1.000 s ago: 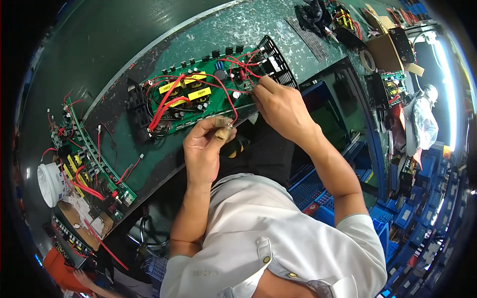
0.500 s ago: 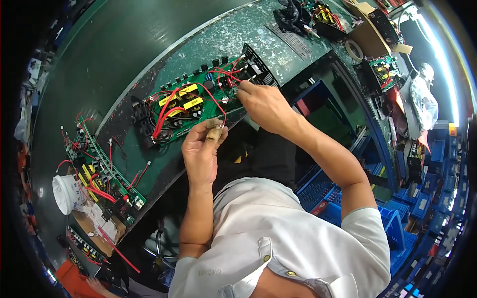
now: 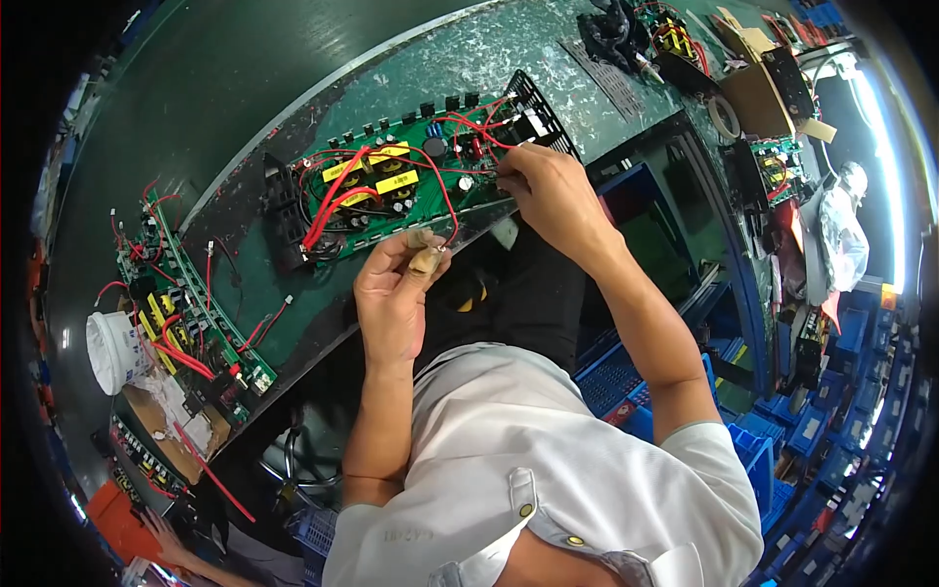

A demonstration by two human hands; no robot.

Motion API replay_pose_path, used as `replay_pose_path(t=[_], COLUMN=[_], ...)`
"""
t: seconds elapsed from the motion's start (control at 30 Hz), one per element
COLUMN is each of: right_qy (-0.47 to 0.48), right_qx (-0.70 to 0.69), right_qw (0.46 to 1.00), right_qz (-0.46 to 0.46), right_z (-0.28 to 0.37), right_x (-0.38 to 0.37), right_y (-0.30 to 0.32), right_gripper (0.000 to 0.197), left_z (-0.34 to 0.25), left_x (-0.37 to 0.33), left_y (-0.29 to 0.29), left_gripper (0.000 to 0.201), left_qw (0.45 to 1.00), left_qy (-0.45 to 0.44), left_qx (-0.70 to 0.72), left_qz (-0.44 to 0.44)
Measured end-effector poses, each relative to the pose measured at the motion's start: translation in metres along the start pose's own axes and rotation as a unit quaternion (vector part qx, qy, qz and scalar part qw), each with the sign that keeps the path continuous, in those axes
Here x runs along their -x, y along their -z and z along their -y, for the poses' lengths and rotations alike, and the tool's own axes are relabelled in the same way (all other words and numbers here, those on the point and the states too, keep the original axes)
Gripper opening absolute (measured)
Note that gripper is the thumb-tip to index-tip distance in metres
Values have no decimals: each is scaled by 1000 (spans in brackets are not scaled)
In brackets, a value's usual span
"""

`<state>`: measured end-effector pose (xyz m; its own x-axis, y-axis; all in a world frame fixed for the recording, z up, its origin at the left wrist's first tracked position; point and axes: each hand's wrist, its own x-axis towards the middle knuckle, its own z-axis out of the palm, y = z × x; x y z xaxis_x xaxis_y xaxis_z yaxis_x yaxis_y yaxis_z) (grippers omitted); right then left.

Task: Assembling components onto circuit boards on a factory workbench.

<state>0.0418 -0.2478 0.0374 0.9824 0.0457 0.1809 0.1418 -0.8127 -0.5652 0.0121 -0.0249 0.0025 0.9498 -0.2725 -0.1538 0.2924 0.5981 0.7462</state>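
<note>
both hands are at the near side of a long green circuit board [image 3: 430, 203], which lies on the counter [image 3: 479, 64] just beyond them. the left hand [image 3: 391, 293] is off the board's near long edge, around its middle — thumb and fingers, with tan coverings on the tips, pinched on the end of a red wire [image 3: 453, 203]. the right hand [image 3: 558, 196] is by the board's right end, fingertips drawn together over the small parts there; whether they grasp a wire or only touch, i cannot tell.

the board's long axis slants from the person's left, where it sits nearer, to the right and farther off. its right end, with a black vented plate [image 3: 536, 96], points away and to the right; its left end has a black housing [image 3: 282, 210]. the right hand is clearly nearer the vented plate, while the left hand is nearer the yellow-labelled transformers [image 3: 397, 183].

the red wire arches over the board, then bends across the near edge; its last stretch runs toward the person, so its end points down into the left hand — apart from the right hand.

farther left lies another circuit assembly [image 3: 201, 313], with a white tub [image 3: 110, 347] beside it; a tape roll [image 3: 724, 119] sits to the far right.
</note>
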Motion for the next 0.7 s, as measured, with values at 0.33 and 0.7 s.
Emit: replay_pose_path(t=[0.33,0.7], right_qy=[5,23], right_qx=[10,-265], right_qw=[1000,963], right_qz=[9,40], right_z=[3,38], right_x=[5,42], right_y=[-10,-1], right_gripper=[13,15], left_z=[5,9], left_x=[-11,-7], left_y=[-11,-4], left_gripper=[26,44], left_qw=[994,950], left_qy=[-57,-149], left_qx=[-89,-266], left_qz=[23,64])
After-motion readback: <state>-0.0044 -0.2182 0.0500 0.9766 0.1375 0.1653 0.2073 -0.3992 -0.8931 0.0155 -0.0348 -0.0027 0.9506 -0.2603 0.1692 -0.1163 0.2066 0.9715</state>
